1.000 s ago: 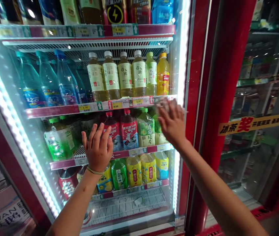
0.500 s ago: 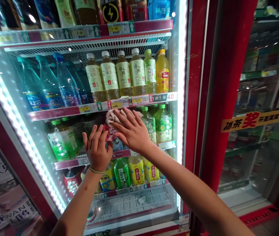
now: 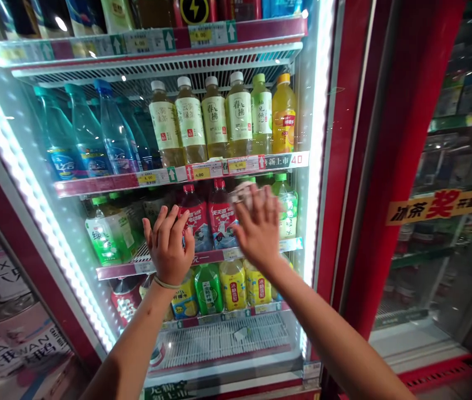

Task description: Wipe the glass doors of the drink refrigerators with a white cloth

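My left hand rests with fingers spread on the glass door of a lit drinks fridge and holds nothing. To its right, my right hand, blurred by motion, presses a crumpled pale cloth flat against the same glass. Most of the cloth is hidden under the fingers. Behind the glass between my hands stand red-capped bottles with red labels. A green-capped bottle shows just right of my right hand.
Shelves inside hold pale tea bottles, blue bottles and yellow bottles. A red door frame runs down the right, beside a second fridge with a yellow banner strip. Stacked pink-and-white cartons stand at lower left.
My right hand has slid the cloth to the right across the glass, uncovering the red-capped bottles. My left hand stays in nearly the same place. The view has shifted slightly.
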### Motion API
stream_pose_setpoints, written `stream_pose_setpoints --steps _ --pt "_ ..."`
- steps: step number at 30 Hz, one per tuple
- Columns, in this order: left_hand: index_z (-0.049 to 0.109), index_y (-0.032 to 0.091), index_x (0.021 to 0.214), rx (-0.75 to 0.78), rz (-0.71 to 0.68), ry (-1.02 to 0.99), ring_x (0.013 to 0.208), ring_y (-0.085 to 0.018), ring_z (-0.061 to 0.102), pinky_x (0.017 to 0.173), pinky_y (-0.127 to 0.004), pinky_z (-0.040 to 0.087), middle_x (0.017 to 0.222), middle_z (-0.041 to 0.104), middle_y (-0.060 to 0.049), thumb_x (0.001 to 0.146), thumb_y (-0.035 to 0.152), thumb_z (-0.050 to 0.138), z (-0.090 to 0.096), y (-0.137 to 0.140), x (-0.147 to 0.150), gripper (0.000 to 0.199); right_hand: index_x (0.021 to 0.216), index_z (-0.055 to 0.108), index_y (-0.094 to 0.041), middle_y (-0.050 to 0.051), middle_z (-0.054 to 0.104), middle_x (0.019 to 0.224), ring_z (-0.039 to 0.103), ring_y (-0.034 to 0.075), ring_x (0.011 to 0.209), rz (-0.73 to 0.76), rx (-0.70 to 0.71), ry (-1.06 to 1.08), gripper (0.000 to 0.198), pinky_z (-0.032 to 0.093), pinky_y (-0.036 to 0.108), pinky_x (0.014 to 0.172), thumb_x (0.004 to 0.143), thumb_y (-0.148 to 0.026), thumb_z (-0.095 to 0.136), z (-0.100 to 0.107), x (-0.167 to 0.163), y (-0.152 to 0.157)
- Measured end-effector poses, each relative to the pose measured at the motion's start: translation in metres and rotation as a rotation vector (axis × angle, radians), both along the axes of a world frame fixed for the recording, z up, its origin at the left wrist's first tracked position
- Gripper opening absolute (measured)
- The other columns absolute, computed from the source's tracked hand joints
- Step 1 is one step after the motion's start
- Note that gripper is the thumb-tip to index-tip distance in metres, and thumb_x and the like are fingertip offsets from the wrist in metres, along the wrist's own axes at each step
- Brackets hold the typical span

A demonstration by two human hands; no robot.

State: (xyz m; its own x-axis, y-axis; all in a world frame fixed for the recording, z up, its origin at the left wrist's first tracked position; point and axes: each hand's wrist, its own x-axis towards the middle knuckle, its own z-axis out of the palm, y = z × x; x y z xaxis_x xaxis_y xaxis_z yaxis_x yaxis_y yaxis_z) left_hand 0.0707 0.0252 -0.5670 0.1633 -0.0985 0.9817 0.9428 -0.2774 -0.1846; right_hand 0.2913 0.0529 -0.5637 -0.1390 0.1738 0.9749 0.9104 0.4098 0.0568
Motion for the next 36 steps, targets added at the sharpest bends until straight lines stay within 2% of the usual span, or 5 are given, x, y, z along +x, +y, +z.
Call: stream_pose_setpoints --steps 4,12,21,31,36 --pt "0.060 0.023 0.141 -0.013 0.006 0.017 0.146 -0.028 0.049 0.130 -0.056 0.021 0.145 0.063 -0.012 0.095 0.017 0.058 -0.001 0.000 -0.003 0.046 0.156 0.040 -0.037 -0.001 0.027 0.172 0.008 0.030 0.163 0.088 0.036 -0.291 0.064 0.019 0.053 0.132 0.098 -0.062 0.051 -0.008 -0.032 -0.011" --pt "0.060 0.024 0.140 -0.021 -0.001 -0.016 0.146 -0.030 0.048 0.129 -0.059 0.021 0.144 0.062 -0.013 0.094 0.018 0.059 -0.002 0.001 0.002 0.046 0.162 0.033 -0.034 0.001 0.012 0.176 0.008 0.034 0.162 -0.135 -0.132 0.169 0.058 0.020 0.067 0.128 0.105 -0.043 0.038 -0.037 0.124 0.013" --pt "0.061 0.026 0.140 -0.022 -0.016 0.016 0.148 -0.030 0.046 0.129 -0.057 0.021 0.145 0.061 -0.013 0.094 0.018 0.061 -0.002 0.001 -0.002 0.047 0.155 0.043 -0.041 -0.006 0.029 0.171 0.014 0.033 0.162 0.018 -0.085 -0.240 0.060 0.024 0.056 0.132 0.098 -0.061 0.051 -0.045 -0.025 -0.022" --pt "0.059 0.031 0.142 -0.047 -0.029 -0.003 0.148 -0.030 0.046 0.132 -0.061 0.016 0.145 0.062 -0.012 0.095 0.020 0.062 -0.002 -0.002 -0.001 0.048 0.164 0.029 -0.029 0.009 0.005 0.176 0.000 0.036 0.162 -0.177 -0.134 0.210 0.060 0.022 0.071 0.125 0.105 -0.039 0.039 -0.088 0.141 0.011" --pt "0.057 0.033 0.145 -0.047 -0.030 -0.007 0.149 -0.029 0.046 0.133 -0.060 0.014 0.146 0.061 -0.010 0.096 0.020 0.062 -0.003 -0.001 -0.001 0.051 0.165 0.023 -0.031 0.010 0.006 0.176 -0.003 0.035 0.162 -0.160 -0.082 0.205 0.067 0.025 0.072 0.124 0.104 -0.045 0.044 -0.095 0.065 0.001"
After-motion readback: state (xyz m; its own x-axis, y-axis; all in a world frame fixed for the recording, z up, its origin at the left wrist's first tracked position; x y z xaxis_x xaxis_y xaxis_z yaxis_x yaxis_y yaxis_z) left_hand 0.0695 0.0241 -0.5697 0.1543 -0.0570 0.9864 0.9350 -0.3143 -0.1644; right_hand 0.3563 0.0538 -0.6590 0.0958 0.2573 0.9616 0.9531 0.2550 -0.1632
